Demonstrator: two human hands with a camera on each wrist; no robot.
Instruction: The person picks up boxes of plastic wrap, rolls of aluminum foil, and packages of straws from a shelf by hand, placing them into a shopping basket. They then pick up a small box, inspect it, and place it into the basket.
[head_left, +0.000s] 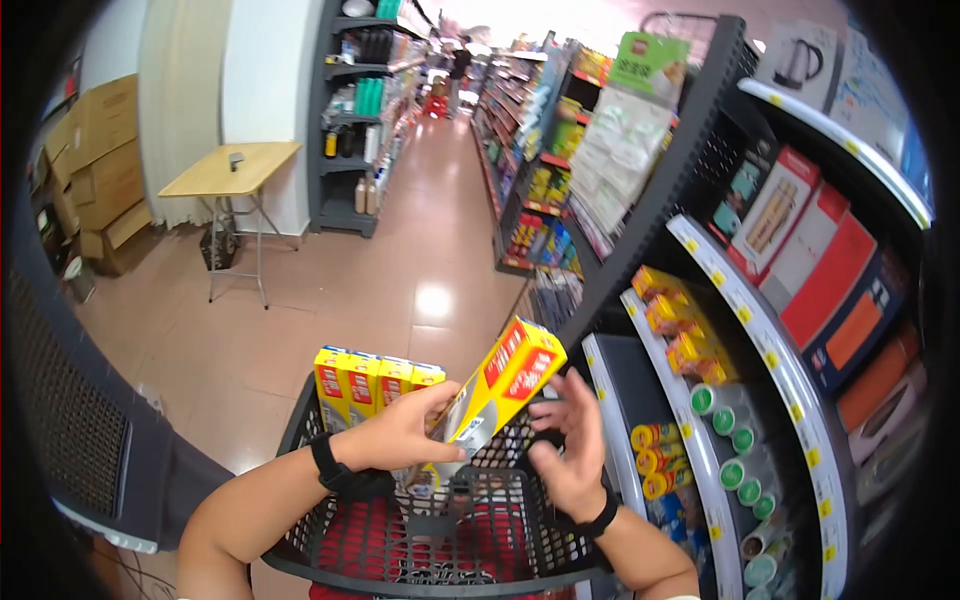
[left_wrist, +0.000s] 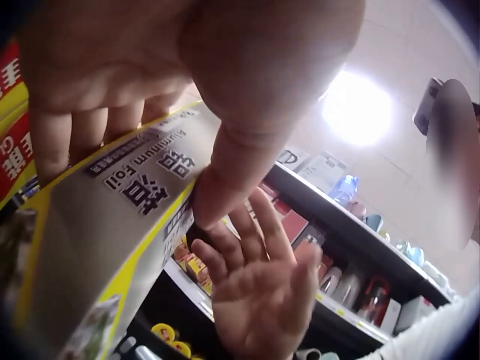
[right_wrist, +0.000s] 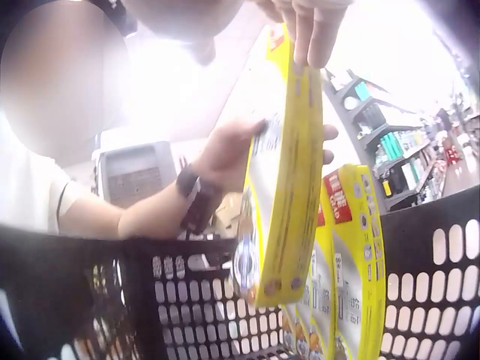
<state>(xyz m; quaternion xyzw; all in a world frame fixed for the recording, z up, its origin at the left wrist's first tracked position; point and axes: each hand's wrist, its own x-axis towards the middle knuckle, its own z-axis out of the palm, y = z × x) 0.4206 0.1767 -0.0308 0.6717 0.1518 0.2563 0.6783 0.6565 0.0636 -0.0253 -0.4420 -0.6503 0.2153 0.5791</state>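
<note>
My left hand [head_left: 400, 430] grips a long yellow and silver aluminum foil box [head_left: 500, 385], tilted with its red-labelled end up, over a black shopping basket [head_left: 440, 580]. In the left wrist view, the thumb lies along one side of the foil box [left_wrist: 142, 176] and the fingers are behind it. Just right of the box, my right hand [head_left: 575, 450] has its fingers spread and slightly bent, palm toward the box. In the right wrist view, its fingertips [right_wrist: 319, 34] overlap the top of the box. Several matching boxes [head_left: 365, 385] stand upright in a row at the basket's far left.
Shelves [head_left: 800, 370] with price strips run close along the right, holding boxed goods, green-lidded containers [head_left: 735, 475] and yellow-capped items [head_left: 660, 462]. A folding table [head_left: 230, 170] and cardboard boxes [head_left: 105, 160] are at the left. An aisle floor [head_left: 430, 230] stretches ahead, with a person far off.
</note>
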